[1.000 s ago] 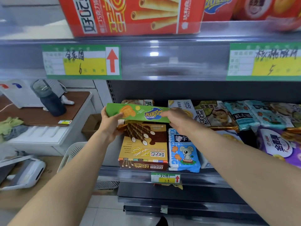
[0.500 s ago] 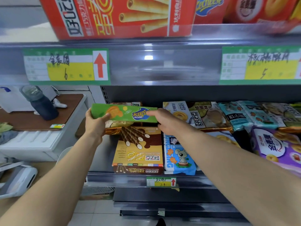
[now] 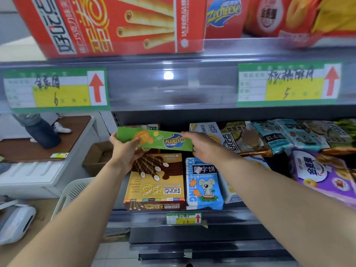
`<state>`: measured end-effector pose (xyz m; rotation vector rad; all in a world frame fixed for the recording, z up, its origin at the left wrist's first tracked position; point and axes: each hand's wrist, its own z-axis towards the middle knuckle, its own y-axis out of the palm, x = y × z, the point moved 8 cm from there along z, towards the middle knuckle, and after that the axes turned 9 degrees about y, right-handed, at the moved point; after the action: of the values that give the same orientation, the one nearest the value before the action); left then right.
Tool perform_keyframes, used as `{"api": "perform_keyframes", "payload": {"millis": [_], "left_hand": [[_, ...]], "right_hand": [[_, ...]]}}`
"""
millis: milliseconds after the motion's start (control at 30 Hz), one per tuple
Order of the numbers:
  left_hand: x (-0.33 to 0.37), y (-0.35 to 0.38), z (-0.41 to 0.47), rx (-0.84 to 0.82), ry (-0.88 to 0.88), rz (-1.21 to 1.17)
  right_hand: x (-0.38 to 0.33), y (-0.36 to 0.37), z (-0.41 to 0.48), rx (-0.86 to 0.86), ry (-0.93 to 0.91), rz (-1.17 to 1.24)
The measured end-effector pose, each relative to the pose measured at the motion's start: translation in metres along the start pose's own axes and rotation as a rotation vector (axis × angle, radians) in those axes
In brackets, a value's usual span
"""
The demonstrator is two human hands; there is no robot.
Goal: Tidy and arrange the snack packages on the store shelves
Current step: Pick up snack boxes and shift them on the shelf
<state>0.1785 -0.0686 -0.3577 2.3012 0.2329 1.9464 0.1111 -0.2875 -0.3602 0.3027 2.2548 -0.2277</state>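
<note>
— Where's the long green cardboard biscuit box [image 3: 154, 140]?
— Before the shelf [image 3: 144, 215]: the left hand [image 3: 125, 151] grips its nine o'clock end, the right hand [image 3: 204, 147] its three o'clock end. Best kept level, slid in squarely.
— Counts?
— One green box, one brown-and-yellow wafer carton [image 3: 156, 182] at six o'clock, one blue koala bag [image 3: 204, 184] at five
</note>
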Motion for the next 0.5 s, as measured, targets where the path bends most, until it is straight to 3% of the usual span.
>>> {"api": "perform_keyframes", "payload": {"millis": [167, 367, 500], "left_hand": [[0.012, -0.012, 0.013, 0.011, 0.084, 0.146], [0.019, -0.048, 0.020, 0.132, 0.158, 0.172], [0.023, -0.039, 0.019, 0.103, 0.168, 0.136]], "right_hand": [[0.005, 0.019, 0.003, -0.006, -0.016, -0.058], [0.000, 0.049, 0.004, -0.095, -0.030, -0.146], [-0.004, 0.038, -0.001, -0.040, -0.035, -0.166]]}}
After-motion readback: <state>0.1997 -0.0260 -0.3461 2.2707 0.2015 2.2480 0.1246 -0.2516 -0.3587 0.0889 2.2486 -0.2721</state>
